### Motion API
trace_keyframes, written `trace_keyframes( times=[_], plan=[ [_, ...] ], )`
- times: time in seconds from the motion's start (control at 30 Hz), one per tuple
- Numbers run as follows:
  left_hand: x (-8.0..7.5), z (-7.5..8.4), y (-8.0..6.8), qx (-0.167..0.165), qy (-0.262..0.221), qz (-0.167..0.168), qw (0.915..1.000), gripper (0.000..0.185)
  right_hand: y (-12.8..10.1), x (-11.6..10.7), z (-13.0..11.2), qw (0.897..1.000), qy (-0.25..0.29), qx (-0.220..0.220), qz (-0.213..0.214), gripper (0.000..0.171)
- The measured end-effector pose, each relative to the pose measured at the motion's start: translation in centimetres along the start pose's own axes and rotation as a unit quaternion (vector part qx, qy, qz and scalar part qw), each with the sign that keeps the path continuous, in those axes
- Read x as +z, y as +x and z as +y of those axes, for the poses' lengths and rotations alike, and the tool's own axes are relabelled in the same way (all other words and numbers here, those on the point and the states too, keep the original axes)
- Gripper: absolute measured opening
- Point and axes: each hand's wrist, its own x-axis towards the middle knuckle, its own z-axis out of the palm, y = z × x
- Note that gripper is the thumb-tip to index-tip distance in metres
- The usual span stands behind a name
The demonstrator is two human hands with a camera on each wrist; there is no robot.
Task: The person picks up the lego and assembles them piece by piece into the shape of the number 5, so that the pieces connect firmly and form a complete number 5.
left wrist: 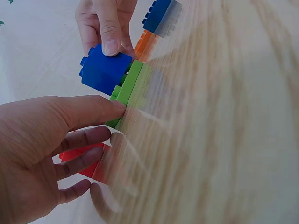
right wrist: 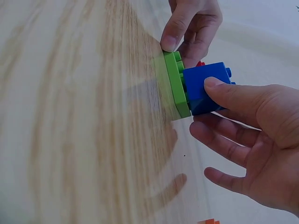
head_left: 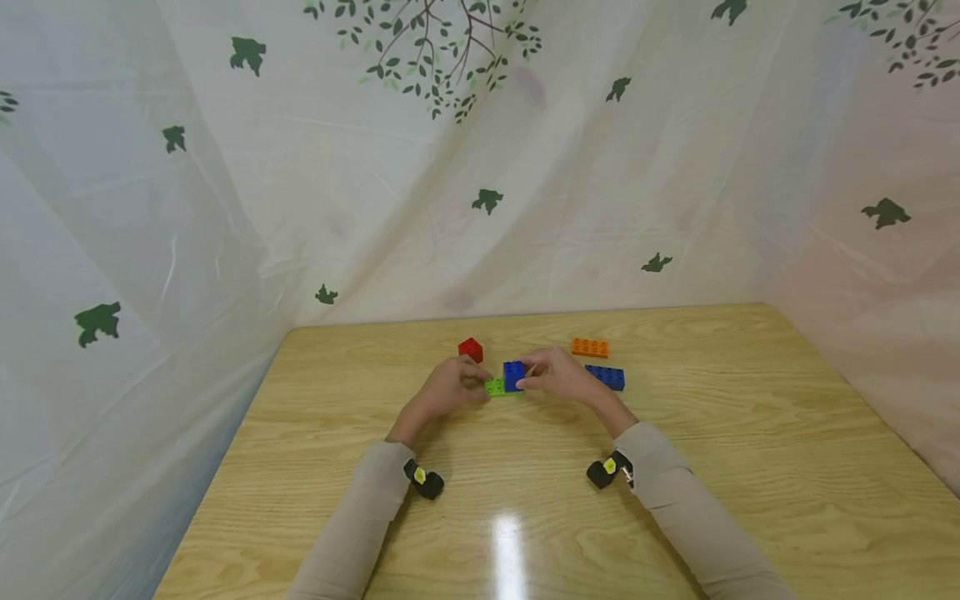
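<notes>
Flat on the table lies a light green toy brick, thin, with studs on top. My left hand pinches its left end, the thumb against its near side. A square blue brick is over the right part of the green one, between the thumb and fingers of my right hand. In the right wrist view some green studs show beside the blue brick, which looks slightly tilted; whether it is fully seated I cannot tell. The left wrist view shows the green brick edge-on.
Behind my left hand stands a red brick, partly hidden. An orange brick and a longer blue brick lie beyond my right hand and forearm. The wooden table meets a patterned curtain at its back edge.
</notes>
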Motion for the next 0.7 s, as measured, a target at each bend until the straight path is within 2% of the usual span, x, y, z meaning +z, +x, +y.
trace_keyframes(
  times=[0.7],
  plan=[
    [0.07,-0.07,-0.01,-0.007,-0.001,0.004,1.0,0.03,0.12,0.12,0.14,1.0,-0.006,0.014,0.014,0.05]
  ],
)
